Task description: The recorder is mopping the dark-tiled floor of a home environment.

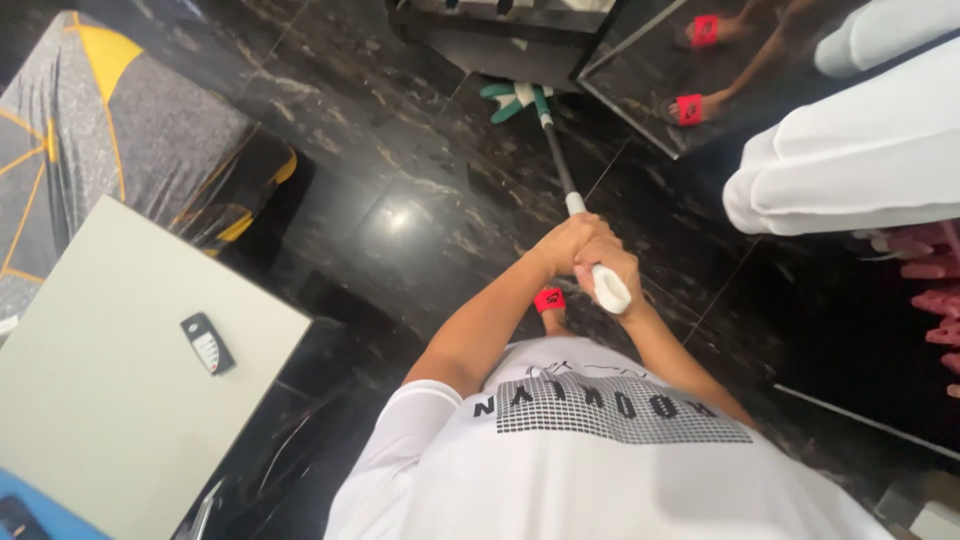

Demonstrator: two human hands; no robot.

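Gripping a mop (553,140) with both hands. Its shaft is dark, with a white grip at my end and a teal collar near the head; green and white strands lie spread on the black marble floor (400,200), well ahead of me, beside a dark cabinet base (500,45).

Left hand (565,243) sits farther down the grip, fingers wrapped tight around it, forearm stretched forward from my white sleeve. Right hand (610,268) is closed over the top end of the white grip, just behind and touching the left, wrist bent, elbow tucked close. The shaft tilts away from me towards the mop head.

One red slipper (548,299) shows below my hands. A mirror (700,90) on the right reflects two red slippers. To my left, a pale table (100,400) carries a small dark remote with a light keypad (208,343). Beyond it, grey bedding with yellow lines (80,130).
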